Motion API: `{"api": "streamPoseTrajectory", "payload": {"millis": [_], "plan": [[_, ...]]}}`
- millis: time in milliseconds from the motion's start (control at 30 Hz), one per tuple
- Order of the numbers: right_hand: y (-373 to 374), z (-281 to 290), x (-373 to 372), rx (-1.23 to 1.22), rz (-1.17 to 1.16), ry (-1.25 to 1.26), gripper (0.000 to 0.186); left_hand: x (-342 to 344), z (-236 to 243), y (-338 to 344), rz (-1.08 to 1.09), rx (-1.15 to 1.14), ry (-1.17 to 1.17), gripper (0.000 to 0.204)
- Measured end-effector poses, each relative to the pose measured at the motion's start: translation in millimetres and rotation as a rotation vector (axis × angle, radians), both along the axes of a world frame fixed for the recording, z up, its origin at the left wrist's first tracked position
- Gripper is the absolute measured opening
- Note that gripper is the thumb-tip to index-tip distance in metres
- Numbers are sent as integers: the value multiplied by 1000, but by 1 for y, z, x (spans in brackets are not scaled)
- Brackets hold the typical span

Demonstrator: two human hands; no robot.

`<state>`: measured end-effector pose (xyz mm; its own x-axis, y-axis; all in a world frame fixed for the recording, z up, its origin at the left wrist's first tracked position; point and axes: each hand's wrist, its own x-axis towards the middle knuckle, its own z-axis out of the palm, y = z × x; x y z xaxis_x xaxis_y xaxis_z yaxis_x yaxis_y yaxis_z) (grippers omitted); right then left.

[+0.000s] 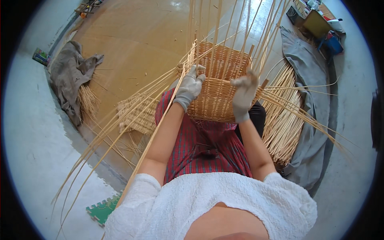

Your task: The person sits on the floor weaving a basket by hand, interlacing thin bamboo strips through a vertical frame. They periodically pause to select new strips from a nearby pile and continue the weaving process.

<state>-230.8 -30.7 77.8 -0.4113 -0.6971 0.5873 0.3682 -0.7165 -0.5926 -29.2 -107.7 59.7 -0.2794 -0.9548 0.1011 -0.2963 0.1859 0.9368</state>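
A half-woven wicker basket (214, 103) with tall upright stakes rests over my lap, long loose canes fanning out to both sides. My left hand (190, 86), in a pale work glove, grips the basket's left part around a stake and weavers near the bend. My right hand (245, 92), also gloved, is at the basket's right side beside the upper edge of the front panel; its fingers are smeared by motion, so I cannot tell if they hold anything. Red checked cloth (204, 152) covers my lap beneath the basket.
A woven piece (132, 112) lies on the floor at left, near grey cloth (72, 72) over cane strips. A long cane bundle (282, 132) lies on grey sheeting (312, 152) at right. A blue container (332, 42) and clutter stand at upper right; a green foam mat (102, 208) lies lower left.
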Motion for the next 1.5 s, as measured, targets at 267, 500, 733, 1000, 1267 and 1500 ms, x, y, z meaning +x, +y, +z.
{"api": "streamPoseTrajectory", "payload": {"millis": [267, 500, 733, 1000, 1267, 1500], "plan": [[42, 49, 30, 177, 274, -135, 19, -29, 24, 1, 272, -133, -9, 48], [45, 5, -56, 590, -367, 2, 18, -42, 60, 56, 156, -525, 331, 52], [-35, 112, -26, 215, -631, 966, 39, -89, 40, 28, -8, -29, -304, 40], [67, 8, -89, 262, -250, -24, 17, -88, 67, 31, -88, 239, 19, 15], [100, 48, -119, 671, -615, 185, 7, -150, 70, 54, -64, -306, -180, 22], [11, 125, -131, 365, -661, 481, 38, -172, 54, 53, -113, 126, -115, 21]]}}
